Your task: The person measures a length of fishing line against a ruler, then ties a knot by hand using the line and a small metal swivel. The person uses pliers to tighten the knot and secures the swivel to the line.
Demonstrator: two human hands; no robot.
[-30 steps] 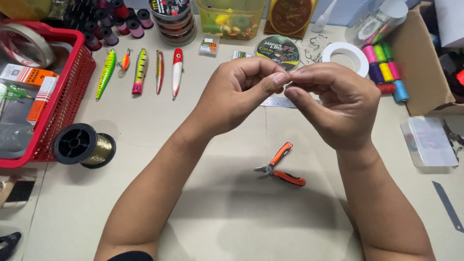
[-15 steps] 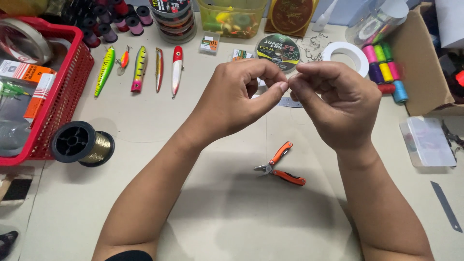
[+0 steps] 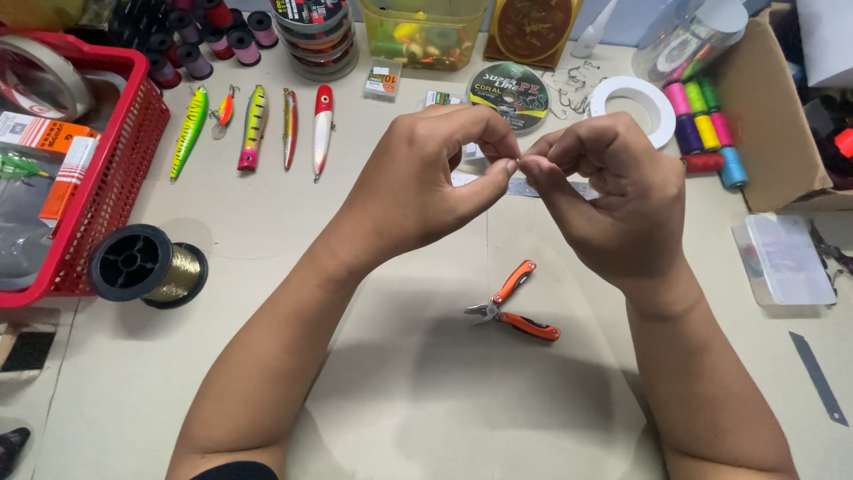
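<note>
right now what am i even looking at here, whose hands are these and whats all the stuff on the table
The picture comes from a camera worn on a person's head, looking down at their own two bare hands. The left hand and right hand meet fingertip to fingertip above the table, pinching something too small to make out. Below them lie small orange-handled pliers. At the left stands a red basket with a black spool of golden line beside it. A row of colourful fishing lures lies farther back, and spools of coloured thread sit at the right by a cardboard box.
</note>
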